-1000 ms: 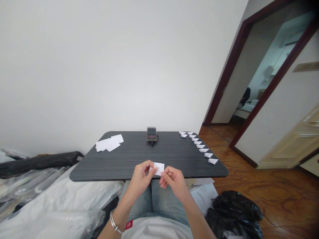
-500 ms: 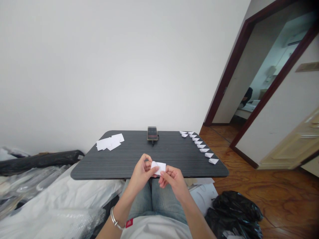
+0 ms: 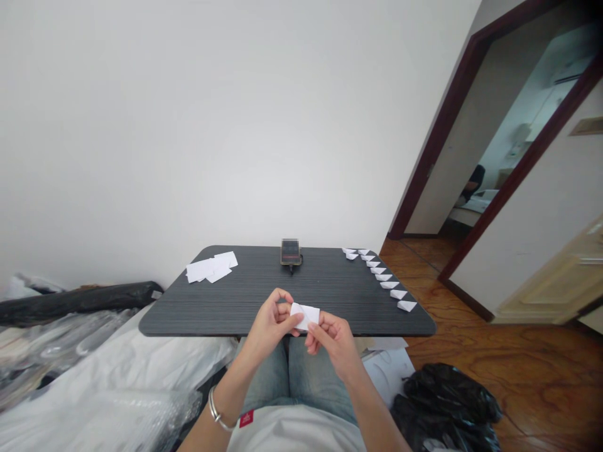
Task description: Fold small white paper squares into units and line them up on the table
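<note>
My left hand and my right hand both pinch a small white paper slip just above the near edge of a dark grey table. The left thumb and fingers grip its left end, the right fingers its lower right corner. A loose pile of white paper slips lies at the table's far left. A row of several folded white paper pieces runs along the right edge. A phone stands at the far middle.
Clear plastic wrap and white sheeting cover the floor at left, with a black roll behind. A black plastic bag lies at lower right on the wooden floor. An open doorway is at right.
My hands have drawn slightly closer together on the slip, and the right fingers now cover more of its lower right. The view has shifted a little.
</note>
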